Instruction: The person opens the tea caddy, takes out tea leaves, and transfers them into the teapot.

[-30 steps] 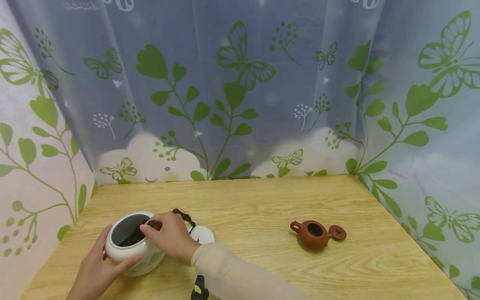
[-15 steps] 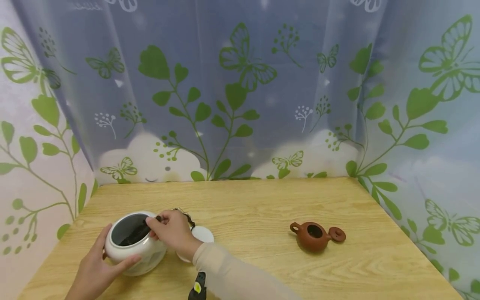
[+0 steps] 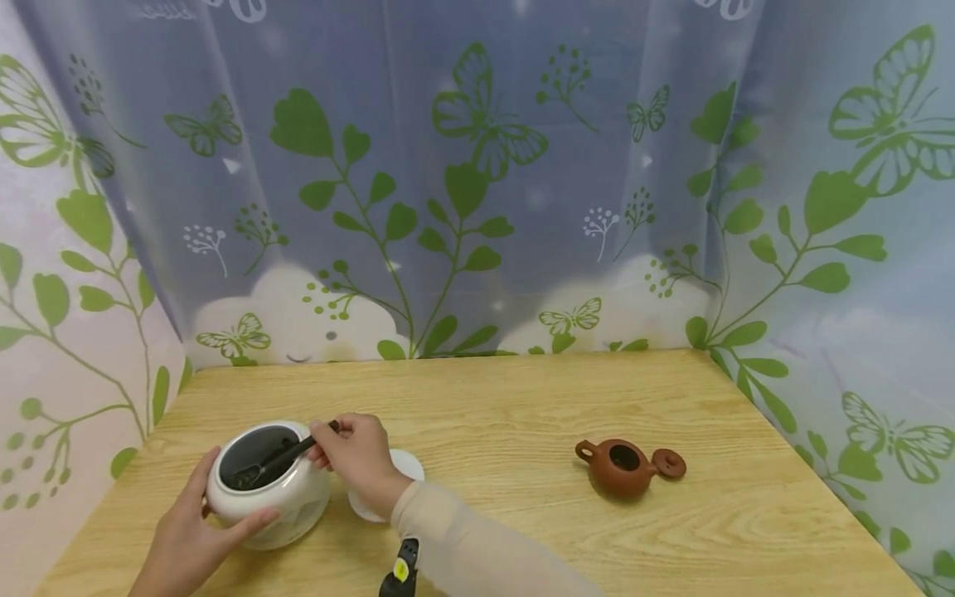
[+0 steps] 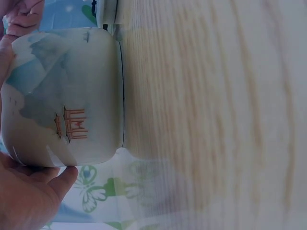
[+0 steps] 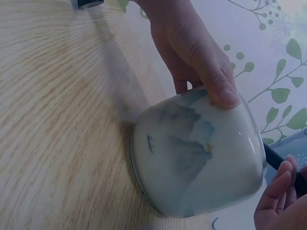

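Note:
A white ceramic jar [image 3: 279, 522] with a painted landscape stands at the left of the table. My left hand [image 3: 186, 522] grips it, thumb and fingers on opposite sides of its body. My right hand [image 3: 358, 452] pinches the handle of a dark spoon [image 3: 298, 448] at the jar's right rim. The spoon slants down through the mouth, its bowl inside over dark contents. In the right wrist view the spoon's dark handle [image 5: 274, 157] passes from the jar [image 5: 211, 153] to my right fingers. A white round lid [image 3: 406, 466] lies partly hidden behind my right hand.
A reddish-brown clay teapot [image 3: 619, 481] stands uncovered on the right of the wooden table [image 3: 492, 414], handle to the left. Its small round lid [image 3: 670, 464] is beside the spout. Patterned curtains [image 3: 522, 207] rise at the table's back and sides.
My right hand has drawn slightly right from the jar's mouth, and more of the spoon now shows, slanting into the jar. The dark tassel by the lid has gone behind the hand. The left hand stays put.

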